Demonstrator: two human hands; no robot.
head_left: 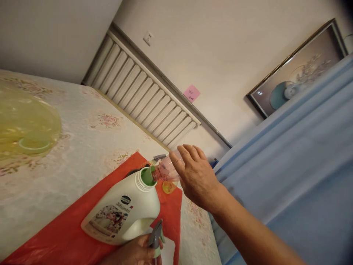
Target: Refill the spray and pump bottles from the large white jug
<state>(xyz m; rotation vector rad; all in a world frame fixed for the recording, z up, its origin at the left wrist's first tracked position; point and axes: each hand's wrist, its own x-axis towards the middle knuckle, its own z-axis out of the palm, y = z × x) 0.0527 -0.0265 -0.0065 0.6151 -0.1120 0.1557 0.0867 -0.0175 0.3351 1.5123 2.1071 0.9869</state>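
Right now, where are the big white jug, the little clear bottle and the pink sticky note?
white jug [121,217], head view, on its label side.
clear bottle [167,170], head view, on its tilted body.
pink sticky note [191,92], head view, on its middle.

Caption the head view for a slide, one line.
Right hand tips a clear pink plastic bottle into the green spout of a white detergent jug held by the left hand.

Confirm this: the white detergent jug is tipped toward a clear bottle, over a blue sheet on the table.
Not quite: the sheet is red, not blue. The head view shows the white detergent jug tipped with its green spout at the mouth of the clear bottle, which the right hand holds, over that red sheet on the table.
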